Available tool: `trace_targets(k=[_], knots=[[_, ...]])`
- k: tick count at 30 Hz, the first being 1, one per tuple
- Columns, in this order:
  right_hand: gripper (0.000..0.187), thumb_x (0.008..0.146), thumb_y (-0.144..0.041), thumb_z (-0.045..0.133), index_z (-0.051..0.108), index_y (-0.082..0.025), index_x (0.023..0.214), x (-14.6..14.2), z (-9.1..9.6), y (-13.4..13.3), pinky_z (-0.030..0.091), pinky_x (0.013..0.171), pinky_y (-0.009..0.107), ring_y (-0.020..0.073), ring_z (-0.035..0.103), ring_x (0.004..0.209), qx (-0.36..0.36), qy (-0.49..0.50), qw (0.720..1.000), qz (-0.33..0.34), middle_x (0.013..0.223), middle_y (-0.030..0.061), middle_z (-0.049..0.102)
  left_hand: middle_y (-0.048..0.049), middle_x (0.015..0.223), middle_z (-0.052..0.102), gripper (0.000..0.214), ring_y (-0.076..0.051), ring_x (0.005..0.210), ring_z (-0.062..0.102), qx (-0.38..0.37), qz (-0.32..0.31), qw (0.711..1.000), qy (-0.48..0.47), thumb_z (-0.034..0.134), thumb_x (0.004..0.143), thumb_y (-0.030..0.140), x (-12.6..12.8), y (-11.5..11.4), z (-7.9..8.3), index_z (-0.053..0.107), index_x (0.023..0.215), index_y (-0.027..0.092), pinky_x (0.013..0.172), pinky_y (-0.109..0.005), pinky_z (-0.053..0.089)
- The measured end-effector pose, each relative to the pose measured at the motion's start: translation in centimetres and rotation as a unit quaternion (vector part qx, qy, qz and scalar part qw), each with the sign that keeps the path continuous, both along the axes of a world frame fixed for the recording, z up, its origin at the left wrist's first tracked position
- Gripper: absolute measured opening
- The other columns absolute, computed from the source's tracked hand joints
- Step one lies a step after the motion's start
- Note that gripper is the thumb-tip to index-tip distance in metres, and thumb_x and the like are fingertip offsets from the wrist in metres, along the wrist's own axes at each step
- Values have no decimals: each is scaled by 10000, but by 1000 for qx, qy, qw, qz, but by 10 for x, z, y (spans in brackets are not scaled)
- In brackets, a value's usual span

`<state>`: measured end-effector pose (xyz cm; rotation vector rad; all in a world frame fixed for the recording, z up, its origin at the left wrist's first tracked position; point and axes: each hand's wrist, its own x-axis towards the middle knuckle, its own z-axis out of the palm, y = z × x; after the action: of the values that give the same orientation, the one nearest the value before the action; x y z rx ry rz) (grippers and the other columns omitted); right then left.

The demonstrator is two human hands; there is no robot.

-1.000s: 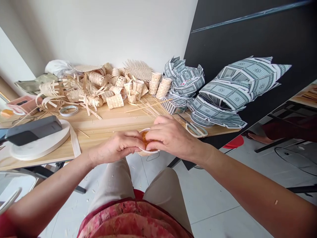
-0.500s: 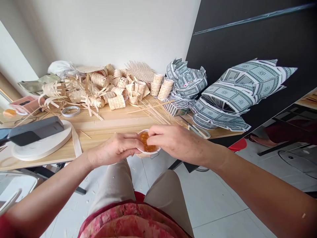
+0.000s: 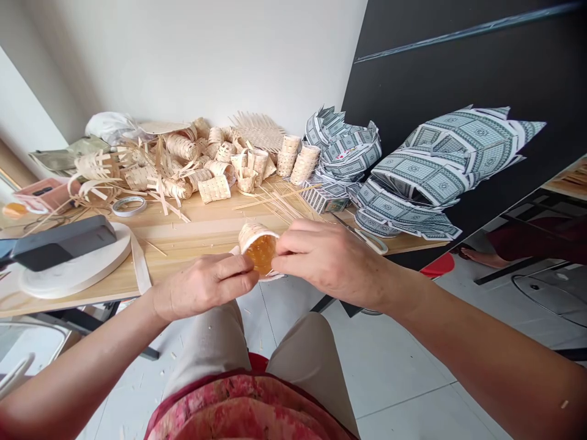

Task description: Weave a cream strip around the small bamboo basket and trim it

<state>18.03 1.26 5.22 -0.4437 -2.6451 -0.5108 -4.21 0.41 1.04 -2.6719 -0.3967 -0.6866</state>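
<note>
A small cup-shaped woven basket [image 3: 252, 233] is tilted on its side between my hands, over the table's front edge. Its orange-lit inside faces me, and a white band runs along its rim. My left hand [image 3: 208, 282] is closed in a pinch at the lower left of the rim, its fingertips partly covering the opening. My right hand [image 3: 328, 260] grips the rim from the right with bent fingers and thumb. A bit of pale strip shows below the opening, between the two hands.
Woven baskets [image 3: 215, 189] and loose strips pile up along the wall. A roll of white ribbon [image 3: 68, 278] with a phone [image 3: 64, 241] on it lies left, near a tape roll [image 3: 129, 206]. Scissors [image 3: 372, 243] and patterned paper baskets [image 3: 422, 174] stand right.
The basket has tipped from opening upward to opening toward me, so its woven side now shows. My left hand has shifted slightly left and down; my right hand stays at the rim.
</note>
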Motion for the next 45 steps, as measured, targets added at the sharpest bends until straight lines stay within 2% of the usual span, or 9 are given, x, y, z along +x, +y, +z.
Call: trace_targets(k=[13,25,29,34,37,40,45], knots=[[290,860,-71,468,571,-148,600,-4,-6,0,299,567,246,126,380,676,-14,16,1000,-3,641,6,518,-51,875,608,188,-100,721,581,-33,-2,999,-30,368,895,84,-1,2,-6,528,974,144,630,-188,462],[282,877,-109,463,623,-143,648,-2,-12,2,339,581,238,132,404,683,-49,27,998,5,642,18,552,-72,935,594,261,-118,841,585,-146,-45,987,-54,367,883,50,4,7,-9,526,1068,144,727,-200,484],[257,869,-126,491,645,-144,664,-1,-17,6,364,591,240,135,428,686,-75,50,996,24,644,24,578,-73,888,586,210,-117,805,580,-260,-72,959,-87,408,880,86,8,11,-4,579,992,136,689,-201,478],[244,851,-104,502,652,-147,663,1,-24,15,382,581,229,133,453,667,-140,81,986,50,614,19,595,-49,780,539,227,-75,629,545,-426,-61,899,-85,402,895,180,10,19,0,616,898,104,560,-154,460],[195,826,-93,533,664,-149,692,3,-27,18,397,593,221,133,480,684,-187,99,976,43,632,19,611,-49,804,527,242,-68,616,550,-484,-60,869,-83,389,900,211,10,20,0,610,907,111,553,-147,467],[173,799,-78,565,664,-143,674,4,-28,19,403,594,217,132,495,683,-208,109,971,44,633,21,615,-53,801,532,246,-68,606,544,-489,-63,867,-78,385,901,213,13,19,1,611,896,118,549,-150,462],[220,823,-78,528,648,-139,649,-1,-35,19,413,626,227,123,496,660,-231,123,961,89,616,15,616,-67,775,580,224,-107,686,549,-406,-69,908,-78,409,885,168,19,19,0,628,859,125,620,-188,444]])
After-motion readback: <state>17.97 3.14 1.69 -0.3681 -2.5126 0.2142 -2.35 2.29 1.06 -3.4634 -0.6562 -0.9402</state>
